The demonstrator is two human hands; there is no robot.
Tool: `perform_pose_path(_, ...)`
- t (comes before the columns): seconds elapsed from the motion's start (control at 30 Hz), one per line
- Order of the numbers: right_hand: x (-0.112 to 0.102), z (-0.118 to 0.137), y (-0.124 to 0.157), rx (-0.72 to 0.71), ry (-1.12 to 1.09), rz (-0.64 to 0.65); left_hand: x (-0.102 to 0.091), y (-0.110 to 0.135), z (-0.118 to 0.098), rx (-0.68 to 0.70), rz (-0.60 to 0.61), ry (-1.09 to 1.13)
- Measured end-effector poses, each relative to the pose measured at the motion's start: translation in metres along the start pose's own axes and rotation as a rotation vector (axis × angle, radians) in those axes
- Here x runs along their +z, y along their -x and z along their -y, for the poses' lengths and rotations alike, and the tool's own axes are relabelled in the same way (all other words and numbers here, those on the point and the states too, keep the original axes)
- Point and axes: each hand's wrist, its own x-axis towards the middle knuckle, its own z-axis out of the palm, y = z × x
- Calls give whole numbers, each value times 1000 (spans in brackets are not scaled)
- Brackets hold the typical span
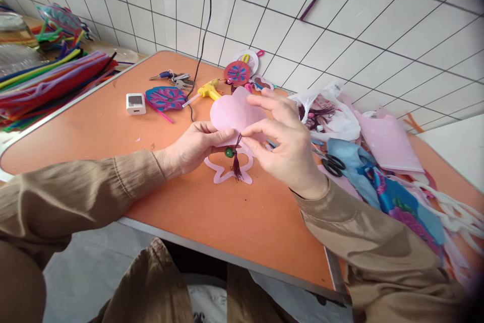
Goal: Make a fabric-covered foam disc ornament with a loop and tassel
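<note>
My left hand [198, 144] pinches the lower left edge of a pink scalloped felt piece [236, 109] between thumb and fingers, above the table. At its lower edge, my right hand [285, 141] pinches the top loop of a dark purple tassel [236, 167] between thumb and forefinger, the other fingers spread. A green bead [229, 152] hangs beside the tassel. Below them a pink star-like outline cutout [247, 178] lies on the table, partly hidden by the hands and felt. Whether the tassel is attached to the felt cannot be made out.
Behind the hands lie a yellow glue gun [209, 90], keys [181, 80], a white charger [136, 104] and an embroidered piece [165, 98]. To the right are black-handled scissors [333, 164], blue fabric [350, 162] and a plastic bag [346, 121]. Pipe cleaners [56, 81] are piled left, beside the orange table [212, 227].
</note>
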Motion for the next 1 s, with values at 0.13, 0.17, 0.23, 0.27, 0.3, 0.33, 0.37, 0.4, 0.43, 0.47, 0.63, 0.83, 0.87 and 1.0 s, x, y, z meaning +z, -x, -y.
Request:
perform_pose_path(0.13, 1, 0, 1, -41, 26, -21, -1, 0, 0, 10, 3, 0)
perform_pose_path(0.17, 1, 0, 1, -32, 27, -12, -1, 0, 0, 14, 1, -1)
perform_pose_path(0.23, 0, 0, 0, -8, 28, 26, -2, 0, 1, 19, -1, -4)
perform_pose_path(0.27, 0, 0, 0, -14, 37, 39, -2, 0, 1, 21, 0, -5)
perform_pose_path(0.3, -1, -1, 1, -36, 55, 39, -2, 0, 1, 22, 2, -5)
perform_pose_path(0.33, 0, -1, 1, -76, 79, 27, -2, 0, 1, 22, 3, -4)
perform_pose_path(0.37, 0, -2, 2, -124, 112, 11, -2, -1, 1, 22, 5, -1)
perform_pose_path(0.4, 1, -3, 4, -178, 148, -7, -2, -1, 0, 22, 7, 1)
perform_pose_path(0.43, 2, -4, 5, -224, 186, -18, -2, -1, 0, 23, 7, 3)
perform_pose_path(0.47, 2, -4, 7, -254, 223, -18, -2, -1, 0, 25, 7, 4)
perform_pose_path(0.63, 6, -5, 13, -228, 340, 76, -2, -1, 0, 32, 13, 9)
perform_pose_path(0.83, 4, -9, 12, -216, 238, 131, -2, -1, 0, 43, -3, 1)
perform_pose_path(0.87, 3, -10, 12, -246, 207, 99, -2, -1, -1, 48, -12, -4)
perform_pose_path(1.0, -1, -10, 10, -186, 28, -131, -1, -1, -3, 63, -38, -47)
